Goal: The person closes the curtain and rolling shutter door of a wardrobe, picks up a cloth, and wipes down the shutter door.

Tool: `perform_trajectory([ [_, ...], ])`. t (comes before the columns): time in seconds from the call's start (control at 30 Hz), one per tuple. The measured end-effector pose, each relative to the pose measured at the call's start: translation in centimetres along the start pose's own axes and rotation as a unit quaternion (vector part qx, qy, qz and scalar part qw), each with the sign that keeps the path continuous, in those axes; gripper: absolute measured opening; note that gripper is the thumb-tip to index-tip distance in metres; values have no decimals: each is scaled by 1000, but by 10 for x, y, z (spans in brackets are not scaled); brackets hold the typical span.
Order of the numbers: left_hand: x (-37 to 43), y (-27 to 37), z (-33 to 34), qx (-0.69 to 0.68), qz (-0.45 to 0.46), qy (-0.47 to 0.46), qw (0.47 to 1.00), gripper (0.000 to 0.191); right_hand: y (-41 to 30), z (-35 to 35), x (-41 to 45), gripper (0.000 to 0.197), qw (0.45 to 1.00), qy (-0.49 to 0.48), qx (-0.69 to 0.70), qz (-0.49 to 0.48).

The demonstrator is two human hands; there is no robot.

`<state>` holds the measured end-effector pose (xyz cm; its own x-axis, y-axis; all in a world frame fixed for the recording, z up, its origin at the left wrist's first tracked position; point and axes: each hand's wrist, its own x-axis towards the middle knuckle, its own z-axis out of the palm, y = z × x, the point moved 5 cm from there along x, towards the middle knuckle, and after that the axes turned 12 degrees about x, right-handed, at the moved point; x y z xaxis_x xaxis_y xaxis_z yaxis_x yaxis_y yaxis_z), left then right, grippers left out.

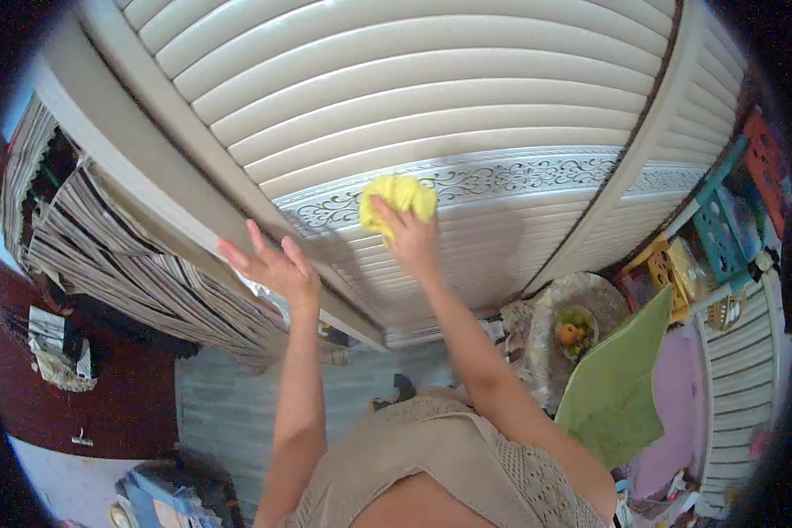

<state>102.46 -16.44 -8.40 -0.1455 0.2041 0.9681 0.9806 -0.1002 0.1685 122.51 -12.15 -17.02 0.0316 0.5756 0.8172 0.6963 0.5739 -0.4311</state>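
Observation:
In my right hand (411, 244) is a crumpled yellow cleaning cloth (402, 201), pressed against the cream wardrobe door (435, 59). It lies over the left part of a silver decorative band (521, 178) with scrollwork, which crosses the door between slatted panels. My left hand (280, 267) is raised with its fingers spread and holds nothing. It appears in front of the wardrobe's left side edge (171, 211); whether the fingertips touch that edge I cannot tell.
A striped curtain (152, 277) hangs left of the wardrobe. At right, a round table (597, 287) bears a bowl of fruit (575, 333), beside a green board or cushion (624, 389). Coloured plastic baskets (723, 231) stand farther right. Grey flooring (231, 396) lies below.

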Motion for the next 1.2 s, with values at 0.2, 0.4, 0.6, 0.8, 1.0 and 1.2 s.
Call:
perform_trajectory([
  [0.2,1,10,-1,34,6,-22,999,46,95,-109,9,65,973,208,-75,61],
  [0.4,3,19,11,51,-19,-27,998,36,187,-216,-8,63,865,421,60,266],
  [0.6,6,16,16,79,-74,-17,994,40,131,-146,-22,67,911,291,71,284],
  [0.8,5,14,18,87,-78,-30,993,45,133,-152,-21,61,958,178,-58,218],
  [1.0,-8,44,22,-26,-43,-25,998,35,229,-192,-51,58,790,466,159,366],
  [1.2,-65,149,47,-280,-31,-273,920,27,130,-136,-40,64,924,214,97,302],
])
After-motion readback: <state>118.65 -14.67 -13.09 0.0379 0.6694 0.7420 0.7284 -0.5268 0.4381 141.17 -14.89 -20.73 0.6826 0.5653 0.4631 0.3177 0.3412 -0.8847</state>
